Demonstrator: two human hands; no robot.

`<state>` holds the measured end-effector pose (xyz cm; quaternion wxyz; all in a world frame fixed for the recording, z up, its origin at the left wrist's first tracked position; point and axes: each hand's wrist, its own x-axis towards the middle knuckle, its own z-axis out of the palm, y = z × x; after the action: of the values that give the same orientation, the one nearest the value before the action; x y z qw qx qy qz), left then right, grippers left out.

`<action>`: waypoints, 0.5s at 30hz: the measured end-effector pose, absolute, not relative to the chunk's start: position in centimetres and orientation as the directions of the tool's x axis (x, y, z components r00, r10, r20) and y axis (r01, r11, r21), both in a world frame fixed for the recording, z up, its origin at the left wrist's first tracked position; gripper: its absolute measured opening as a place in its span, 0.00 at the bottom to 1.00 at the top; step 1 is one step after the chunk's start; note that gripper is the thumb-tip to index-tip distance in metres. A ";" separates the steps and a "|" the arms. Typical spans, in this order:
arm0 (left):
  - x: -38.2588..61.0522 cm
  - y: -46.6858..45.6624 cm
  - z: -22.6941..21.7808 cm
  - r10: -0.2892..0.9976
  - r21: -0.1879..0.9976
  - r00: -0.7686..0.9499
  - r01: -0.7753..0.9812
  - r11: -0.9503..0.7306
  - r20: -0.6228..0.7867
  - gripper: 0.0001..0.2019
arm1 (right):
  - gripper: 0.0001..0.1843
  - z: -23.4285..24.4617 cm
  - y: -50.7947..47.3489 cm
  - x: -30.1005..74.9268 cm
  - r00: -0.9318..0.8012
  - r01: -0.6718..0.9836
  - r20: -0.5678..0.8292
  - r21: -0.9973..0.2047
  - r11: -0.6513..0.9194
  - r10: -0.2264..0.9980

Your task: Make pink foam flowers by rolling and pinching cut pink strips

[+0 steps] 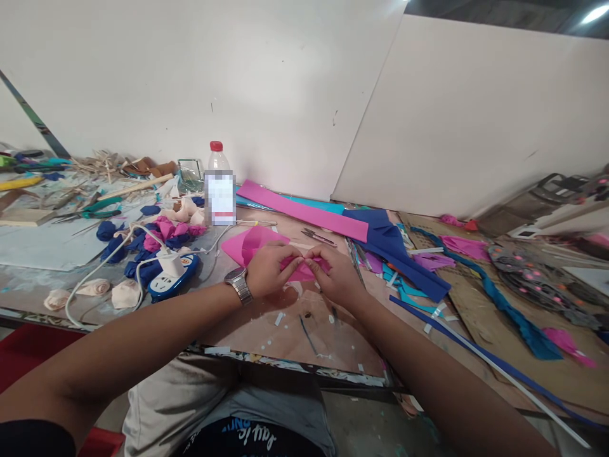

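A sheet of bright pink crepe-like paper (pixel 235 248) is held low over the table in front of me. My left hand (pixel 272 270), with a metal watch on its wrist, pinches it between thumb and fingers. My right hand (pixel 337 278) pinches the same paper from the other side. The two thumb tips nearly meet at a gathered edge, and the hands cover part of the sheet. Just beyond lies a dark pen-like tool (pixel 320 237). Behind it rests a long folded strip of pink paper (pixel 304 212).
A red-capped bottle (pixel 219 158) stands at the back. A blue power strip (pixel 162 285) with a white cable sits at left, among dark-blue and pink paper rosettes (pixel 166 233) and pale rosettes (pixel 124 294). Right of my hands lie blue paper (pixel 399 254) and a white stick (pixel 518 374).
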<state>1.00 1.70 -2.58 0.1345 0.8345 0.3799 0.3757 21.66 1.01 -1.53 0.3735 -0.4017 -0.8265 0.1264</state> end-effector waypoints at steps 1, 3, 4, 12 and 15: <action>1.0 1.7 -2.6 0.735 0.509 0.429 0.534 -0.675 0.525 0.14 | 0.10 -1.5 1.0 21.6 -0.391 0.573 0.518 -0.510 0.642 0.761; 1.0 1.8 -2.6 0.736 0.508 0.430 0.536 -0.674 0.522 0.14 | 0.10 -1.5 1.0 21.6 -0.379 0.583 0.522 -0.507 0.635 0.764; 1.0 1.8 -2.7 0.736 0.505 0.431 0.539 -0.674 0.523 0.14 | 0.10 -1.5 1.0 21.6 -0.377 0.587 0.522 -0.505 0.633 0.765; 1.0 1.8 -2.9 0.701 0.440 0.446 0.557 -0.704 0.556 0.15 | 0.10 -1.7 0.9 21.4 -0.387 0.580 0.496 -0.524 0.624 0.777; 1.0 1.8 -2.8 0.703 0.432 0.444 0.569 -0.700 0.556 0.15 | 0.09 -1.7 0.9 21.4 -0.376 0.575 0.485 -0.547 0.609 0.790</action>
<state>0.99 1.79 -2.80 0.0908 0.8447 0.3763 0.3696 21.43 0.94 -1.70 0.3709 -0.4178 -0.8166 0.1449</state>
